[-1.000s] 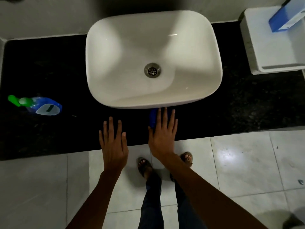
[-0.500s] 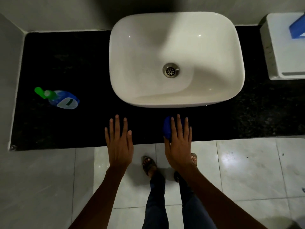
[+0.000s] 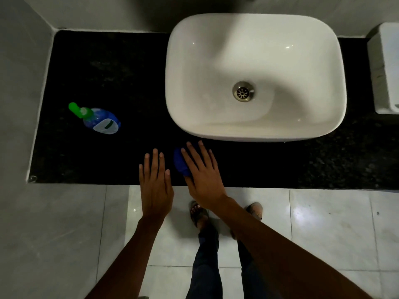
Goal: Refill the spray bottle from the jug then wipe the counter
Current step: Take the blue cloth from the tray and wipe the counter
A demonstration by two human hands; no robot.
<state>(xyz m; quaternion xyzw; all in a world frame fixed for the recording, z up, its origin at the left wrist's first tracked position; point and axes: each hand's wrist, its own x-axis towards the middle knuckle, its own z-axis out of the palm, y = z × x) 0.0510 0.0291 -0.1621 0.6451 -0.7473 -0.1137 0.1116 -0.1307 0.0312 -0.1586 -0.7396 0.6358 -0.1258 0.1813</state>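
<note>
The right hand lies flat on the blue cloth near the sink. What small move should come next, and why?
Probably slide the right hand, pressing the blue cloth, leftward along the black counter. The fingers lie straight on the cloth, and the wide dark stretch toward the spray bottle lies that way. The left hand sits beside the cloth and should move aside first.

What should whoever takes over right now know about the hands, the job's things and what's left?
Right hand: flat, fingers straight, pressing the blue cloth on the black counter in front of the basin.
Left hand: open, holding nothing, at the counter's front edge.
Spray bottle: lying on its side at the counter's left.
Jug: not in view.
Done: wiping under way; refill cannot be confirmed.
Left: wipe the rest of the counter.
</note>
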